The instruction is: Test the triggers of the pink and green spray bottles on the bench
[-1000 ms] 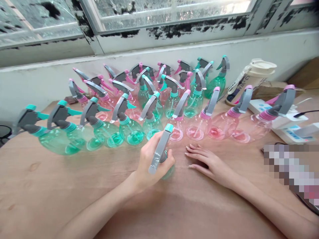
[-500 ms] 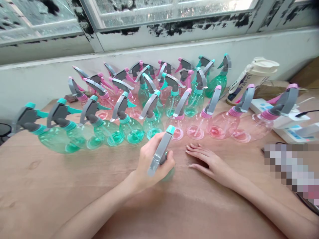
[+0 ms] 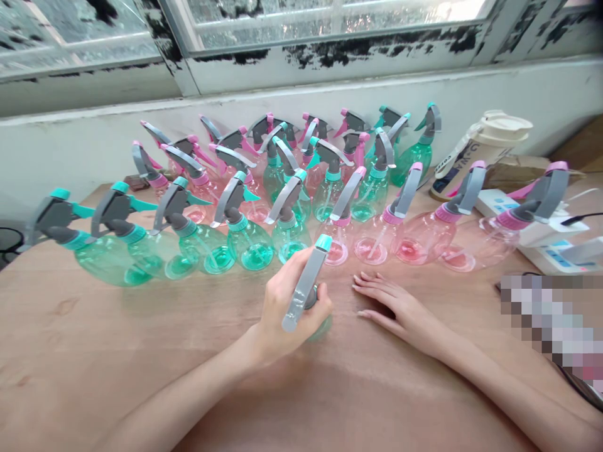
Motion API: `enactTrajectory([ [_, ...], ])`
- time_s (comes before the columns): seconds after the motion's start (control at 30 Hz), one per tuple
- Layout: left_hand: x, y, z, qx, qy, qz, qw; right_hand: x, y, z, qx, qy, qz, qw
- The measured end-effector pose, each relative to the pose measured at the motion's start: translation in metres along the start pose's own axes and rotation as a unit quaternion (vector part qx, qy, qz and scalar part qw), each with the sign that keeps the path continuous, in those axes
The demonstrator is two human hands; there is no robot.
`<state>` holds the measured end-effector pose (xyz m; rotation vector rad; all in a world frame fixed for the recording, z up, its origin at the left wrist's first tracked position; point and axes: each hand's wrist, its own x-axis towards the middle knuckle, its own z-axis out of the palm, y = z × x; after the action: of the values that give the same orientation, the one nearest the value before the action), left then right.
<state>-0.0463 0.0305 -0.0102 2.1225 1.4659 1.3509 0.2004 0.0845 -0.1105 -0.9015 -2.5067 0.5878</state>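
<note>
My left hand [image 3: 285, 307] is wrapped round the neck of a green spray bottle [image 3: 306, 282] with a grey head and a teal nozzle. The bottle stands at the middle of the wooden table [image 3: 155, 351], its body mostly hidden by the hand. My right hand [image 3: 389, 304] lies flat on the tabletop to the right, fingers stretched and holding nothing. Just beyond the hands is a row of more spray bottles, green ones [image 3: 249, 245] on the left and pink ones [image 3: 372, 242] on the right.
Further rows of pink and green spray bottles [image 3: 332, 188] stand by the wall. At the right are a cream lidded tumbler [image 3: 490, 144], a white power strip [image 3: 551, 248] with plugs, and a blurred-out flat object [image 3: 551, 326]. Windows [image 3: 330, 19] run along the back.
The view shifts slightly. Both hands keep their places, and the left still grips the same spray bottle.
</note>
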Motion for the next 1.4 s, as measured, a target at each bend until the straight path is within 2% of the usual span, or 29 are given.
enactTrajectory([
  [0.67, -0.0006, -0.0031, 0.0021, -0.037, -0.004, -0.004, 0.999, 0.0002, 0.0003, 0.0001, 0.001, 0.000, -0.006, 1.000],
  [0.9, 0.0072, 0.0009, -0.0059, -0.016, -0.019, 0.016, 1.000, 0.0002, 0.0008, 0.0003, 0.005, 0.006, -0.007, 1.000],
  [1.07, 0.0065, 0.0014, -0.0055, -0.022, -0.026, -0.005, 0.999, 0.0009, -0.0012, -0.0011, 0.010, 0.010, -0.006, 1.000],
  [1.4, -0.0015, 0.0044, 0.0030, -0.008, 0.019, -0.040, 0.999, 0.0011, -0.0026, -0.0031, 0.009, 0.000, -0.001, 1.000],
])
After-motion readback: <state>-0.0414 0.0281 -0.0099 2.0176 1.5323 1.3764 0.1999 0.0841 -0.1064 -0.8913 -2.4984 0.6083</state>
